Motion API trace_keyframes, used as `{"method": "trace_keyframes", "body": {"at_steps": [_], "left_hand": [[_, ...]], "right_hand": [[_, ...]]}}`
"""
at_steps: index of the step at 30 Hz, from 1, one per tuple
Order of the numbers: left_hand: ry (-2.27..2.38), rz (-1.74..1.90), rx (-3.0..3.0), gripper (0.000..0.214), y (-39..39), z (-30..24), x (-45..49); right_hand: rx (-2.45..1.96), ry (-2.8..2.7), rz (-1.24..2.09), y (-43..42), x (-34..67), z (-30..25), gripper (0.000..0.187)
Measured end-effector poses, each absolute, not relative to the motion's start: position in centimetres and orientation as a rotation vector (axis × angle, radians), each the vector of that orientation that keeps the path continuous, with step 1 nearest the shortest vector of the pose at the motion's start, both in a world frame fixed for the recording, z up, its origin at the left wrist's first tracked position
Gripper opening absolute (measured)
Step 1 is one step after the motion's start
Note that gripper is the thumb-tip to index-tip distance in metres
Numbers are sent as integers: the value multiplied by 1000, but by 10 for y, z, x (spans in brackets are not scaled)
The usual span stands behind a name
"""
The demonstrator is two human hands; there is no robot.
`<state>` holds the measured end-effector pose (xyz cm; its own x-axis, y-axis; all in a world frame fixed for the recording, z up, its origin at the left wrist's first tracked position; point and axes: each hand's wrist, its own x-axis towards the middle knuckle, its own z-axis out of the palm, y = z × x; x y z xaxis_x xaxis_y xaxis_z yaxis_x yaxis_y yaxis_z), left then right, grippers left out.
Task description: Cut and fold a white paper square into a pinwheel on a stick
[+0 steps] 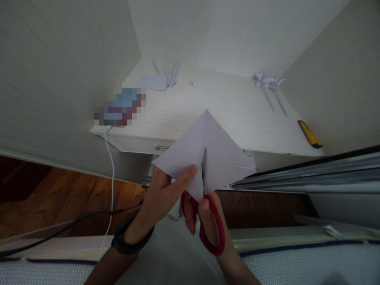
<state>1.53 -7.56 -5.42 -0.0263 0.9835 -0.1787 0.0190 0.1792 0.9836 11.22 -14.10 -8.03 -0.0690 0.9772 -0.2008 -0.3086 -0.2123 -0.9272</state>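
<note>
- white desk (231, 126) stretches ahead of me, against pale walls (237, 31)
- paper square (222, 150) sits before its near edge, slit up from the bottom corner
- my left hand (164, 196) pinches the paper's left side, thumb on top
- my right hand (210, 221) grasps red-handled scissors (220, 225) at that slit

Both hands (164, 198) (209, 223) close together, forearms (114, 265) converging, left thumb (187, 177) extended, right fingers (190, 217) curled.

No text, label, brand, number or sign is being shown legibly; any print on the pixelated object (122, 107) is being obscured.
</note>
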Motion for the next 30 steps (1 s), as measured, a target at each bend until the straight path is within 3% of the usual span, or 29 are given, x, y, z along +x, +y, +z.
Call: {"method": "trace_keyframes", "body": {"at_steps": [6, 17, 25, 30], "left_hand": [[1302, 1100, 1071, 22, -83, -56, 10], [1210, 1071, 1145, 20, -86, -57, 13], [1252, 1009, 1143, 15, -40, -68, 39], [1303, 955, 1043, 18, -15, -47, 51]], "right_hand": [[-1053, -897, 1479, -146, 113, -82, 50], [-1067, -970, 1532, -149, 125, -76, 55], [-1118, -840, 1614, -110, 148, -94, 52], [-1070, -697, 1732, -88, 152, -73, 55]]}}
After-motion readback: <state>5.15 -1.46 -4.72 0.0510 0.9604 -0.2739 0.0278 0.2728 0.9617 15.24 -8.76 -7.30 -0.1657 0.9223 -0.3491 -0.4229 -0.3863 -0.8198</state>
